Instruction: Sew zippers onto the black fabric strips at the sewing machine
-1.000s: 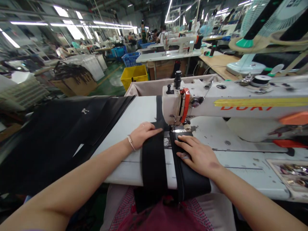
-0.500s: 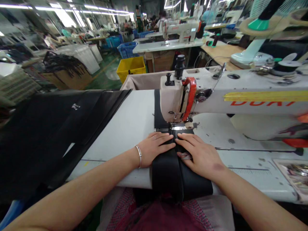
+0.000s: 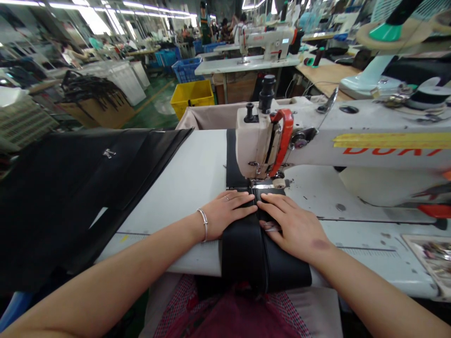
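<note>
A black strip of fabric (image 3: 252, 253) lies under the needle of a white sewing machine (image 3: 352, 141) and hangs over the table's near edge. My left hand (image 3: 225, 213) rests flat on its left part, fingers stretched toward the presser foot (image 3: 262, 185). My right hand (image 3: 292, 225) lies flat on the right part, fingers extended. The fingertips of both hands nearly meet just in front of the needle. More of the strip runs on behind the machine head.
A large pile of black material (image 3: 70, 188) covers the left of the white table (image 3: 190, 173). A tray of small metal parts (image 3: 433, 253) sits at the right edge. A cloth bin (image 3: 211, 119), yellow crate (image 3: 192, 96) and other sewing stations stand beyond.
My left hand moved right and slid its strip against the right one, so the two black parts now lie together. Since half a second ago the hands have barely shifted.
</note>
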`<state>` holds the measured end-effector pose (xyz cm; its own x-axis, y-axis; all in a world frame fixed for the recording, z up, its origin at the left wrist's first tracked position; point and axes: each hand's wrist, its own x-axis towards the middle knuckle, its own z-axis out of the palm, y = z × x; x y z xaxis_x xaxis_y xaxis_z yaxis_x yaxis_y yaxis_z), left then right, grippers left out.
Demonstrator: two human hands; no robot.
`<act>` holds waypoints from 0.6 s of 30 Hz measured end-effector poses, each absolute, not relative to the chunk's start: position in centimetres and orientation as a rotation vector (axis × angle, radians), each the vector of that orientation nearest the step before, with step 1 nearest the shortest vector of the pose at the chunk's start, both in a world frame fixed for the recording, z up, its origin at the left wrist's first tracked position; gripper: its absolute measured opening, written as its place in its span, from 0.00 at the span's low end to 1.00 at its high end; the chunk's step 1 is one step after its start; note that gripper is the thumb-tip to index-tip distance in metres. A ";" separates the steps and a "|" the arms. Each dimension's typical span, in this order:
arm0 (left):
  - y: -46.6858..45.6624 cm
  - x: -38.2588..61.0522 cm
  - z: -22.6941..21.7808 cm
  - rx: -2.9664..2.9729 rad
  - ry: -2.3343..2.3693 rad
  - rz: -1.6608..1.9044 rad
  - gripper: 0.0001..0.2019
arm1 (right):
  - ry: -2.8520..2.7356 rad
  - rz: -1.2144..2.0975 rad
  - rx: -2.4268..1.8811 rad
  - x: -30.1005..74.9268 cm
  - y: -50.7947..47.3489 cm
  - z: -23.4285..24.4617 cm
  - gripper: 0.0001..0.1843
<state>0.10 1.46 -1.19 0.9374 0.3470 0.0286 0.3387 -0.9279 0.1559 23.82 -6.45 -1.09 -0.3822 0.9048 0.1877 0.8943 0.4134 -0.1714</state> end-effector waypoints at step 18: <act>2.6 0.3 -1.5 2.905 0.491 0.154 0.31 | -2.446 -0.021 -1.596 23.7 -5.8 -0.9 0.22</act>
